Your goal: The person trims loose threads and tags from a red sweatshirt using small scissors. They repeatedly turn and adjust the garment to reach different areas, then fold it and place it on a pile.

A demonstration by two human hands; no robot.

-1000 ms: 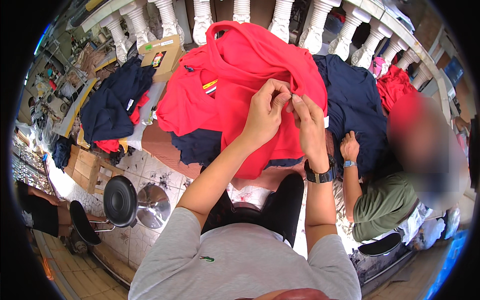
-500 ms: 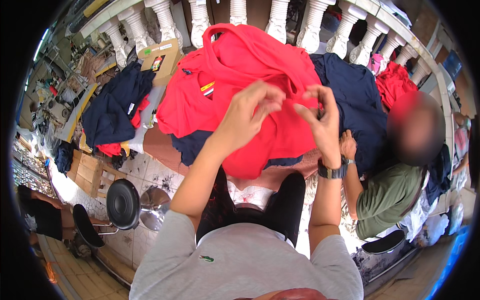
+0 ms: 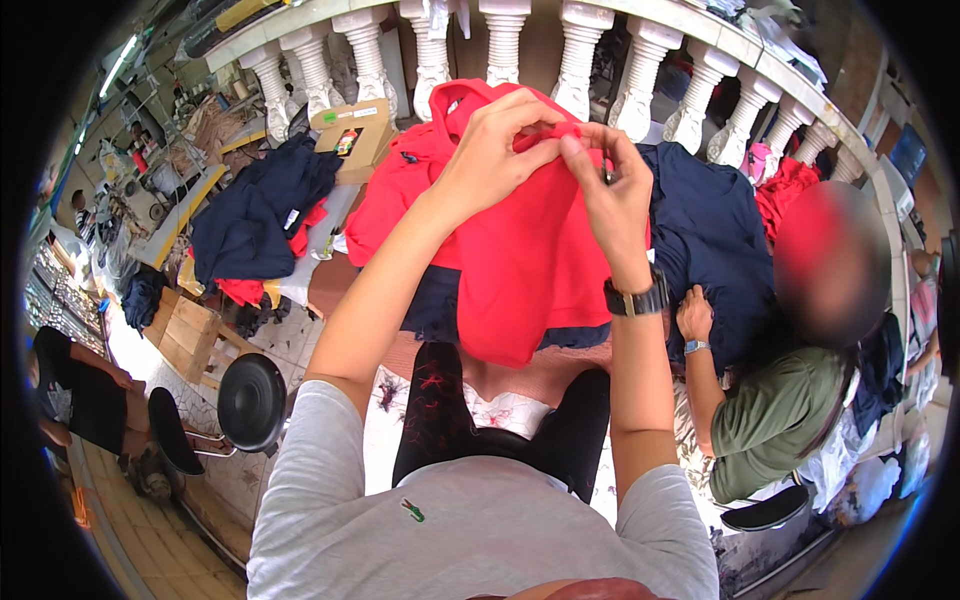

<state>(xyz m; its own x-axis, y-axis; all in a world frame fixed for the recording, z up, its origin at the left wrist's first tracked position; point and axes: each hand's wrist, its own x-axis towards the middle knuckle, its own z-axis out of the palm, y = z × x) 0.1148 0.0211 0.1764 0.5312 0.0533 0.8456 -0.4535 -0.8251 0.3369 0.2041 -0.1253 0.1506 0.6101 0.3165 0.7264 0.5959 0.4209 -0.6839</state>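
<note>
Both hands are up in front of the person, close together, pinching the top edge of a red shirt [image 3: 530, 250]. The left hand [image 3: 495, 140] has its fingers curled tight on the cloth. The right hand [image 3: 615, 190], with a dark watch [image 3: 636, 298] on its wrist, grips the same edge just beside it, thumb and fingers closed on a small fold. The shirt hangs down from the hands, above the person's lap, in front of a pile of more red clothes [image 3: 420, 170].

It looks like the person is working on a tiny spot at the edge of the shirt, maybe checking it or picking at something there. What that is I cannot tell; the fingers hide it. The next move likely needs small, careful finger work, with the cloth kept tight between the two hands so it does not slip.

A dark blue pile [image 3: 715, 225] lies to the right, where another person in a green top [image 3: 775, 420] sits and touches it. A cardboard box [image 3: 355, 130] sits to the left, and white railing posts [image 3: 575, 50] stand behind.
</note>
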